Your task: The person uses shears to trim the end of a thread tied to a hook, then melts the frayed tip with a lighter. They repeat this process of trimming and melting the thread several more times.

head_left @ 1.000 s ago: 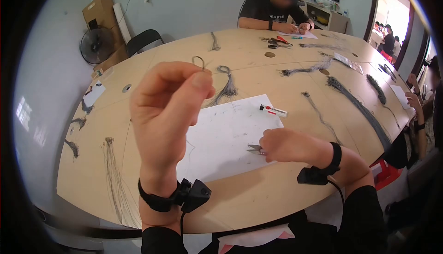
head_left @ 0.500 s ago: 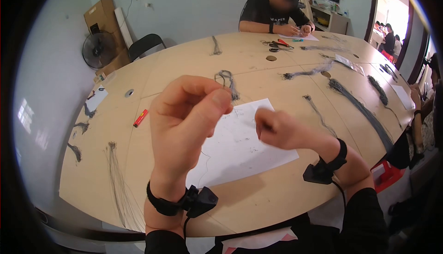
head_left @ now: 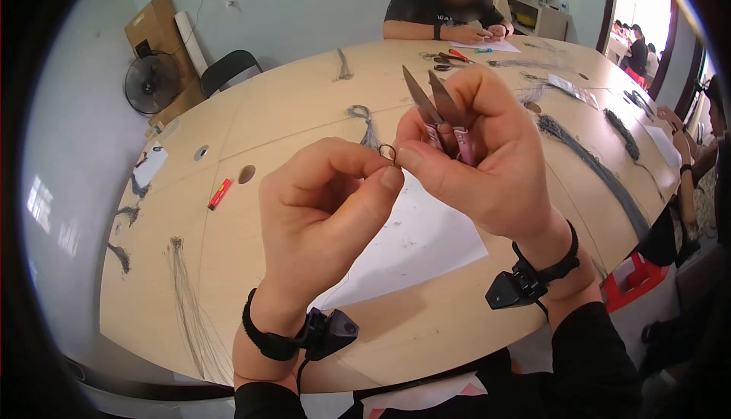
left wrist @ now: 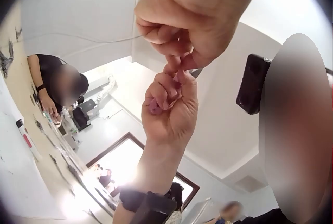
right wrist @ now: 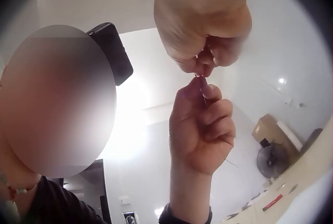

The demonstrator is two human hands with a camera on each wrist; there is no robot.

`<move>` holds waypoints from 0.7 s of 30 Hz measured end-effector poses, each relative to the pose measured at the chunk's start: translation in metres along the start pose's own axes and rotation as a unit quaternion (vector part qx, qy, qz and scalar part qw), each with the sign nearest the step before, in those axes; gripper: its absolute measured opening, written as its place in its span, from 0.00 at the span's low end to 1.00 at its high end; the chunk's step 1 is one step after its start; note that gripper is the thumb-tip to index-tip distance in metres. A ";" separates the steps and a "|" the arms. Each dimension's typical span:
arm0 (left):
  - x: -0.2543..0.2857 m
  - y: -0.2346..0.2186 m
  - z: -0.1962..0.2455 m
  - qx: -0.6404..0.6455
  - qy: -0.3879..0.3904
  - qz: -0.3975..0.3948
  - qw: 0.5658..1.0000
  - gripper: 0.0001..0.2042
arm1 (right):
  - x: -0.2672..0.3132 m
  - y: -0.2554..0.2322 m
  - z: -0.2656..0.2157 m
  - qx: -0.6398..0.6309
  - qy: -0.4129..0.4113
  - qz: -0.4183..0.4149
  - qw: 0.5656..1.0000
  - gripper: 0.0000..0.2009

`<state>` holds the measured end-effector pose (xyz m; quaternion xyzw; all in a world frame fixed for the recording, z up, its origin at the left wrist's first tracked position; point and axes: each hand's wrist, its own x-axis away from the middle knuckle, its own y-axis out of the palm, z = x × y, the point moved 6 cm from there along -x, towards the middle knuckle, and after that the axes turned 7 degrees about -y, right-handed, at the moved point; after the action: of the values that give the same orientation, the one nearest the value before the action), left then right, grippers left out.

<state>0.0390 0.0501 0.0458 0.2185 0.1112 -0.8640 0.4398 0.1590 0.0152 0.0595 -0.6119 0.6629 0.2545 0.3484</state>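
Note:
Thumb and forefinger of my left hand [head_left: 324,221] pinch a small dark loop of thin cord [head_left: 387,150] above the table. A fine strand [left wrist: 112,41] trails away from that hand in the left wrist view. My right hand [head_left: 495,156] holds small pink-handled scissors [head_left: 443,107] in its curled fingers, blades spread and pointing up. The right thumb and forefinger meet the left fingertips right at the loop. Below both hands lies a white sheet of paper [head_left: 426,244] with small dark marks. In both wrist views the fingertips hide most of the loop.
Bundles of grey cord lie about the table, among them a long one [head_left: 594,164] at right and a looped one [head_left: 362,118] behind the hands. A red stick-like item [head_left: 220,194] lies at left. Another person [head_left: 426,8] sits across the table.
My right hand has risen from over the paper to the left fingertips, bringing the scissors up with it. The left hand has come lower and rightward with the loop.

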 end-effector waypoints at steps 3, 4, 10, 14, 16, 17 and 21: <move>-0.002 0.000 -0.003 -0.003 -0.004 0.002 1.000 0.02 | 0.001 0.001 0.001 -0.005 0.014 -0.008 1.000 0.11; -0.002 0.001 -0.002 -0.003 0.010 0.011 1.000 0.01 | 0.001 0.001 0.001 -0.005 0.015 -0.006 1.000 0.11; -0.004 -0.002 -0.002 0.015 0.019 0.019 1.000 0.02 | 0.001 -0.004 -0.006 0.020 -0.027 -0.012 0.999 0.12; -0.003 0.003 -0.005 -0.045 0.026 0.012 0.999 0.01 | 0.002 0.002 -0.003 -0.014 -0.035 -0.028 0.999 0.11; -0.002 0.004 -0.004 -0.047 0.028 0.016 0.998 0.01 | 0.003 0.001 -0.004 -0.014 -0.049 -0.027 0.998 0.11; -0.002 0.003 -0.003 -0.050 0.032 0.022 0.998 0.01 | 0.003 0.000 -0.006 0.020 -0.058 -0.028 0.998 0.11; -0.001 0.001 -0.003 -0.053 0.013 0.029 0.998 0.02 | 0.003 -0.001 -0.012 0.066 -0.082 -0.027 0.994 0.11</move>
<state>0.0417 0.0513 0.0436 0.2091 0.1560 -0.8408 0.4743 0.1577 0.0040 0.0644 -0.5822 0.6308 0.2499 0.4480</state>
